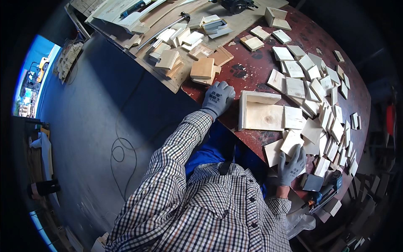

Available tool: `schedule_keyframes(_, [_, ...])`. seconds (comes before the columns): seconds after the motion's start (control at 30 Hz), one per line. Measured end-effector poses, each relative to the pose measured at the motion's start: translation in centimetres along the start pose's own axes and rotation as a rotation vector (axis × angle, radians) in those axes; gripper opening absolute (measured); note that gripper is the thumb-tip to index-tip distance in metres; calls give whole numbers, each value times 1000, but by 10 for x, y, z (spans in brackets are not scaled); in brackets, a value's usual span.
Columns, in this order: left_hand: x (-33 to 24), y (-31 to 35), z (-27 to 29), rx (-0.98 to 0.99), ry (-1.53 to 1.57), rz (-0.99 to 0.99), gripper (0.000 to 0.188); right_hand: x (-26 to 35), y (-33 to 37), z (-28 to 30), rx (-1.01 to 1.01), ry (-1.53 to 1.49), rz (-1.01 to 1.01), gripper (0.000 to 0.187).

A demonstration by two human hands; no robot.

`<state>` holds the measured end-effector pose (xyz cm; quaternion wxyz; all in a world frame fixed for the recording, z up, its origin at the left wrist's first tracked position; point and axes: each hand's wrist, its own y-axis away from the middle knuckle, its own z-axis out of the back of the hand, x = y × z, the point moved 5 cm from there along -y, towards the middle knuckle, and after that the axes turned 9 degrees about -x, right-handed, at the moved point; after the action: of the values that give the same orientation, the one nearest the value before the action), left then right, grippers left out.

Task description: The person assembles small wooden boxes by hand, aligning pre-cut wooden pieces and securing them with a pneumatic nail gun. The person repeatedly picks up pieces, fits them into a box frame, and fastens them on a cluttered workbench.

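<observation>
My left hand (218,100), in a grey glove, rests at the near edge of the red table (247,71). Its fingers are curled in, and nothing shows in them. Just beyond it lies a small stack of brownish wooden blocks (202,68). My right hand (292,166), gloved alike, reaches over the table edge with its fingers apart. Its fingertips touch or nearly touch a pale wooden piece (290,143), which overlaps another flat piece (273,152). Between my hands sits an L-shaped plywood assembly (262,116), with one more piece (294,118) against its right end.
Many loose wooden pieces (312,75) spread over the table's right side. A power tool (333,182) lies at the right front corner. A hammer (184,16) and more blocks (168,59) lie on the boards at far left. A cable (124,151) coils on the floor.
</observation>
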<state>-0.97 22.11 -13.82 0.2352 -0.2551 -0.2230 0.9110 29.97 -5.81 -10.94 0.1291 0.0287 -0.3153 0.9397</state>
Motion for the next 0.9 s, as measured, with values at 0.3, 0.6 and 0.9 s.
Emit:
schedule_keyframes(0.3, [5, 4, 0, -11, 6, 35, 21, 4, -2, -4, 18, -51, -2, 79])
schedule_keyframes(0.6, [-8, 0, 9, 11, 2, -7, 17, -18, 14, -14, 15, 71, 20, 75])
schedule_keyframes(0.9, [-7, -2, 11, 2, 19, 26, 16, -17, 10, -14, 32, 77, 20, 76])
